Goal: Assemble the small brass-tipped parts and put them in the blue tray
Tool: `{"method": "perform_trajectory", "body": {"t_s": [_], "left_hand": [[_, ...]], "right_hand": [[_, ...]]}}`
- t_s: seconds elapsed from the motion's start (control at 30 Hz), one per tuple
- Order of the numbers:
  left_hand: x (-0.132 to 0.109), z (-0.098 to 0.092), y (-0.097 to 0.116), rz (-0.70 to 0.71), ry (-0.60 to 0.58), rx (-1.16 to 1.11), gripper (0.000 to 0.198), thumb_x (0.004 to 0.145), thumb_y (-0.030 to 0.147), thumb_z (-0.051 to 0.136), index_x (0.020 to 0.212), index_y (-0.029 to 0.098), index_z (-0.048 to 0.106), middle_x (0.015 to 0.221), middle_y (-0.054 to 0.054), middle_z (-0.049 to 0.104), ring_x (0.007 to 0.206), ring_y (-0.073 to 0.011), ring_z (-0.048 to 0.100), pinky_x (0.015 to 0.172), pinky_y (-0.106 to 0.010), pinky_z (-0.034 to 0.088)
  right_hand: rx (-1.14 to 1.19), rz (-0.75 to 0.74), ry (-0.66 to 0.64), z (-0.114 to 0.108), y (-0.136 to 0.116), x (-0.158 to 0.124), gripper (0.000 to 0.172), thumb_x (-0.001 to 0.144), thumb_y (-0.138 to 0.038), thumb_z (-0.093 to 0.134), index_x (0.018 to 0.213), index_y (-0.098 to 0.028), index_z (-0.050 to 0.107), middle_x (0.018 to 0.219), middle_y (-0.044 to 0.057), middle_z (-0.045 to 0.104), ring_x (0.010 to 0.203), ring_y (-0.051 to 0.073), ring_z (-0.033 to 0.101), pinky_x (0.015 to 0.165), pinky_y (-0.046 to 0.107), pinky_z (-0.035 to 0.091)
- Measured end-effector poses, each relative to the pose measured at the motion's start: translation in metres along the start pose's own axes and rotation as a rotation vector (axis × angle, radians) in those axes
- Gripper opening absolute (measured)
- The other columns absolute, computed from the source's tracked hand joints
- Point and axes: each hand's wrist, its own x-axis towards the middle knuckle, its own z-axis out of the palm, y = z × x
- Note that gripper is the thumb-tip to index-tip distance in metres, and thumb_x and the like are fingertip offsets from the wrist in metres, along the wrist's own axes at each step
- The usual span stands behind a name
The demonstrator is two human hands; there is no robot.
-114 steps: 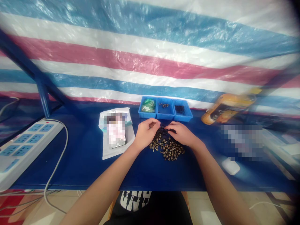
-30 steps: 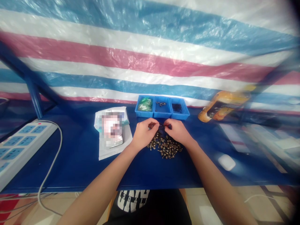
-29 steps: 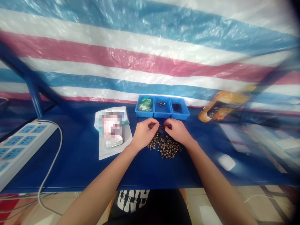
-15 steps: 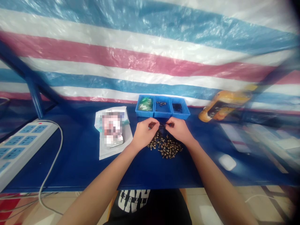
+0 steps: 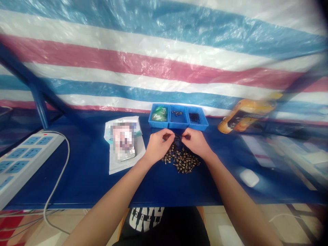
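Note:
My left hand (image 5: 161, 143) is closed in a pinch over the far side of a pile of small brass-coloured screw-like parts (image 5: 186, 161). Opposite it, my right hand (image 5: 194, 139) pinches too, its fingertips a short gap from the left ones. Something small and dark shows between the fingertips, too little to name. Just beyond the hands stand three joined blue bins (image 5: 178, 125). The left bin holds a green-and-white packet (image 5: 160, 113), the middle one a few small metal parts (image 5: 176, 113), the right one small black pieces (image 5: 194, 118).
On the blue table (image 5: 164, 191), a phone (image 5: 126, 156) lies on a white plastic bag (image 5: 116, 167) at left. Farther left is a power strip (image 5: 30, 150) with its cable. To the right are a white case (image 5: 249, 177) and an orange bottle (image 5: 248, 111) on its side. Striped sheeting (image 5: 153, 65) hangs behind.
Both hands keep nearly the same pinched pose over the pile. The whole view has shifted very slightly; nothing else has visibly moved.

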Motion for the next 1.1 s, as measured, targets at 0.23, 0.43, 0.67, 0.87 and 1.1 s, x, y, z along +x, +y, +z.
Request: {"method": "perform_trajectory", "body": {"t_s": [0.23, 0.43, 0.67, 0.87, 1.1], "left_hand": [[0.000, 0.000, 0.000, 0.003, -0.004, 0.009, 0.015, 0.090, 0.030, 0.058, 0.089, 0.023, 0.071, 0.085, 0.002, 0.074, 0.075, -0.0140, 0.065, 0.074, -0.025, 0.049], [0.000, 0.000, 0.000, 0.007, -0.003, 0.006, 0.014, 0.090, 0.030, 0.059, 0.088, 0.023, 0.071, 0.084, 0.003, 0.073, 0.074, -0.0135, 0.065, 0.073, -0.025, 0.049], [0.000, 0.000, 0.000, -0.001, -0.011, 0.008, 0.015, 0.090, 0.030, 0.058, 0.088, 0.023, 0.071, 0.085, 0.002, 0.073, 0.075, -0.0141, 0.065, 0.073, -0.025, 0.049], [-0.001, 0.000, 0.001, 0.004, -0.009, 0.012, 0.015, 0.090, 0.031, 0.057, 0.089, 0.023, 0.071, 0.084, 0.002, 0.073, 0.074, -0.0143, 0.065, 0.072, -0.026, 0.049], [-0.001, 0.000, 0.001, 0.003, -0.013, 0.026, 0.016, 0.090, 0.031, 0.057, 0.088, 0.023, 0.071, 0.084, 0.001, 0.073, 0.074, -0.0150, 0.065, 0.072, -0.026, 0.050]], "right_hand": [[-0.006, -0.020, 0.008, 0.000, 0.001, 0.001, 0.028, 0.084, -0.013, 0.053, 0.103, -0.023, 0.072, 0.099, 0.003, 0.077, 0.078, 0.019, 0.069, 0.078, 0.032, 0.050], [0.050, 0.024, 0.002, -0.001, -0.002, -0.001, 0.017, 0.084, -0.018, 0.057, 0.091, -0.023, 0.071, 0.087, 0.002, 0.077, 0.077, 0.019, 0.070, 0.075, 0.031, 0.050], [0.053, 0.086, 0.029, -0.004, -0.009, -0.002, 0.028, 0.088, -0.042, 0.063, 0.069, -0.021, 0.061, 0.068, 0.000, 0.069, 0.064, 0.017, 0.062, 0.061, 0.027, 0.042], [-0.031, 0.055, 0.057, -0.006, -0.014, -0.002, 0.039, 0.094, -0.044, 0.053, 0.063, -0.020, 0.052, 0.058, -0.002, 0.058, 0.056, 0.014, 0.051, 0.056, 0.027, 0.032], [0.008, -0.012, 0.022, -0.003, -0.009, 0.000, 0.016, 0.093, -0.030, 0.055, 0.087, -0.023, 0.069, 0.081, 0.002, 0.072, 0.069, 0.017, 0.063, 0.068, 0.029, 0.044]]}}
